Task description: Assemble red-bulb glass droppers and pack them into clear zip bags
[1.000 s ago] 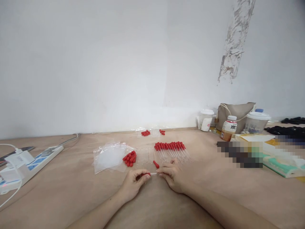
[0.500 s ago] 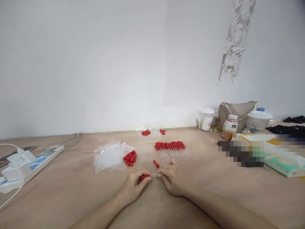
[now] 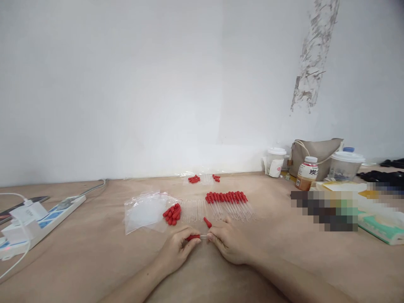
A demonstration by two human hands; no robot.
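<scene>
My left hand is closed round a red rubber dropper bulb. My right hand pinches a thin clear glass tube whose end meets the mouth of that bulb; how deep it sits inside is hidden. Just beyond my right fingertips lies one loose red bulb. Further off, a row of clear tubes lies side by side, with a heap of red bulbs to its left. To its right are several droppers with red bulbs on their tubes, lined up in a row.
Clear plastic bags lie left of the heap. Another bag with red bulbs is by the wall. A power strip stands at left; a lidded cup, a drink bottle and a grey bag are at right.
Both hands stay together in front of me, the bulb and tube still held between them. The whole view has shifted slightly, so things appear a little lower.
</scene>
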